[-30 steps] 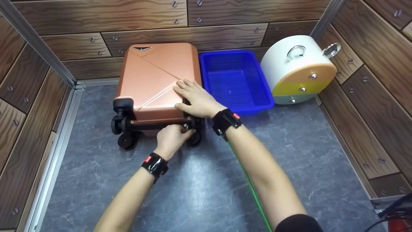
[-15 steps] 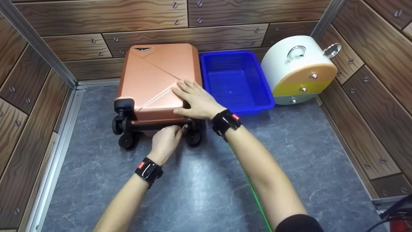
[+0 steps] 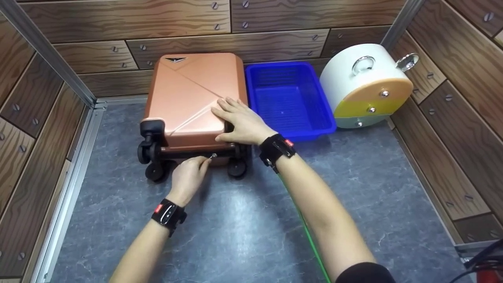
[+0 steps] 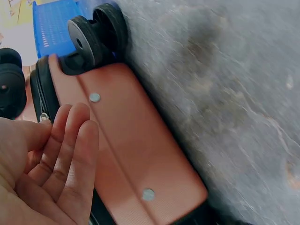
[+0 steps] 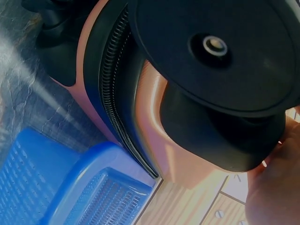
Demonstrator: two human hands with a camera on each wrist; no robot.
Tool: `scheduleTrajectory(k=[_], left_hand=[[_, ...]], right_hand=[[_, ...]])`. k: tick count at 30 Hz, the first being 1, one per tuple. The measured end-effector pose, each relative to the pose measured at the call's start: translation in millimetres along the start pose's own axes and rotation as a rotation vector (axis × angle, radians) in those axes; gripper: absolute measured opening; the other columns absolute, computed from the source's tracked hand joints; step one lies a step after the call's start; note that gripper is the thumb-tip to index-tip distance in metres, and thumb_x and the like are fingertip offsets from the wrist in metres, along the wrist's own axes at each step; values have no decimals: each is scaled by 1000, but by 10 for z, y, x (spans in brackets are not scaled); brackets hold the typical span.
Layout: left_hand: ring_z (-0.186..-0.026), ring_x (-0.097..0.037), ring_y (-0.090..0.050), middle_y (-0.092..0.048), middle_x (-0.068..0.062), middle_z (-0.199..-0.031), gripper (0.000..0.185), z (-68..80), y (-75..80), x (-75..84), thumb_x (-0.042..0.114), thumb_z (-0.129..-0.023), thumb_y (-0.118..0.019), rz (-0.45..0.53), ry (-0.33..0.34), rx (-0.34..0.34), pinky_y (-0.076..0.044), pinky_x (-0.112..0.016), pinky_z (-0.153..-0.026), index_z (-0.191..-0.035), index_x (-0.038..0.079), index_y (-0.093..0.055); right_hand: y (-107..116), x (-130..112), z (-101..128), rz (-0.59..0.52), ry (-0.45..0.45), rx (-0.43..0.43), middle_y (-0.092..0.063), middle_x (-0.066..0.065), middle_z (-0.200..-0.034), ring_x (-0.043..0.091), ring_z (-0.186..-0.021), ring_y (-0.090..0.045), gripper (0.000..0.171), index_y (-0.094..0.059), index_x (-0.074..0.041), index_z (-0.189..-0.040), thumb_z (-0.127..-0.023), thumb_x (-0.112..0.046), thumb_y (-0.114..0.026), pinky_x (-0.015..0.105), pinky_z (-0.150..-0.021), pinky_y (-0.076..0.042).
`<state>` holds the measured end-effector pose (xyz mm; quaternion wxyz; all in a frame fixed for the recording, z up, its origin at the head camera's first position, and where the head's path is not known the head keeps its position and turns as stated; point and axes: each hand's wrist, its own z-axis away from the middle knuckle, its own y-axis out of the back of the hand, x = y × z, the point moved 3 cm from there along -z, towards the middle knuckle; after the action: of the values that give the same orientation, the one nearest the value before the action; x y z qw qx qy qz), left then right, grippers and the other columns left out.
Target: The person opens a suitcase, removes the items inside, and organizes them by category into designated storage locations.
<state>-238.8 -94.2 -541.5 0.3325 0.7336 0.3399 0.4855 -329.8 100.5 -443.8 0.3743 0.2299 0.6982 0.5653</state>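
Observation:
A copper-coloured hard-shell suitcase (image 3: 188, 90) lies on its side on the floor, black wheels (image 3: 154, 171) toward me. My left hand (image 3: 188, 179) is at its near end, thumb and index finger pinching a small metal zipper pull (image 3: 213, 156) on the black zip band. In the left wrist view, the zipper pull (image 4: 44, 117) shows at the thumb tip, with the other fingers extended beside it. My right hand (image 3: 245, 125) rests spread on the suitcase's top near its right front corner. The right wrist view shows the zipper teeth (image 5: 110, 75) behind a large black wheel (image 5: 225, 56).
Right of the suitcase stands a blue plastic basket (image 3: 330, 122). Beyond it is a round white box (image 3: 338, 70) with coloured drawers and silver handles. Wood-patterned walls (image 3: 188, 19) enclose the grey floor (image 3: 243, 236). A green cable (image 3: 310, 236) runs below the right arm.
My left hand has moved left along the suitcase's near end, and the zipper pull has travelled left with it, away from the right wheel. The right hand stays about where it was.

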Motion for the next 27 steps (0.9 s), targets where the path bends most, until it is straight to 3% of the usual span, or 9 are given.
scheduleTrajectory(k=[6, 15, 22, 27], left_hand=[[-84, -25, -73, -76, -2, -91, 20, 66, 84, -172, 29, -102, -65, -5, 4, 38, -56, -46, -68, -98, 16, -79], [-85, -26, -73, -76, -3, -92, 19, 196, 275, -502, 28, -100, -68, -22, 3, 152, -56, -46, -72, -100, 14, -80], [-86, -26, -72, -77, -4, -94, 16, 235, 350, -679, 24, -97, -74, 102, 67, 212, -56, -44, -76, -102, 11, -81], [-78, -25, -71, -77, -5, -86, 15, 284, 377, -826, 21, -95, -76, 179, 150, 253, -53, -40, -70, -101, 8, -81]], right_hand=[[-7, 1, 0, -2, 11, -3, -20, 9, -168, 28, -156, -10, 93, -33, -20, -161, -87, -64, -69, 39, -125, -2], [5, 16, 13, -28, 16, 0, -19, 8, -169, 28, -156, -9, 93, -33, -20, -162, -88, -62, -69, 38, -125, -1], [-8, 27, 2, -28, 18, -1, -19, 8, -169, 28, -156, -8, 93, -32, -20, -162, -88, -63, -69, 38, -125, -1], [-8, 28, 7, -33, 14, -2, -19, 7, -169, 27, -156, -8, 93, -32, -21, -162, -88, -64, -69, 37, -125, -1]])
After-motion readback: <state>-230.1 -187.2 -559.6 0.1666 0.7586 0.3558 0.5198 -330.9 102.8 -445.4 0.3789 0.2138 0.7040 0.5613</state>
